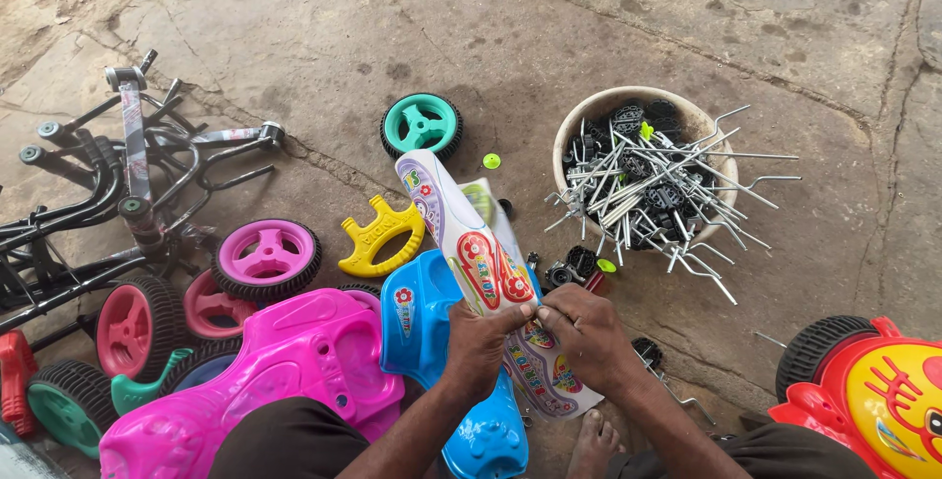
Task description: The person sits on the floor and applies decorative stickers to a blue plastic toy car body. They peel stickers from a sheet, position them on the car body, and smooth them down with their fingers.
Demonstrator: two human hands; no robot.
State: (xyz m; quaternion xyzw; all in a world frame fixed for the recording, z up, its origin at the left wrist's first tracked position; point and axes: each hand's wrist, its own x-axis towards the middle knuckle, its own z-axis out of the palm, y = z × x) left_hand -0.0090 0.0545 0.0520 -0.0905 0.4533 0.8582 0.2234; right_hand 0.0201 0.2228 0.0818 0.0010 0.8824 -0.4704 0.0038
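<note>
Left hand [481,342] and right hand [586,334] side by side, knuckles up, fingers of both pinching the sticker sheet [471,253], over blue toy-car body [432,342]

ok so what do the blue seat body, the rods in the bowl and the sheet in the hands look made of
Blue seat body: moulded plastic, glossy highlights, rounded edges.
Rods: bare metal, thin, bent, silvery grey.
Sheet, held by left hand and right hand: probably sticker paper or film, curls, shiny print.

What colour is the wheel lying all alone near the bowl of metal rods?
Teal-green hub with a black tyre: the wheel, clearest in the head view.
</note>
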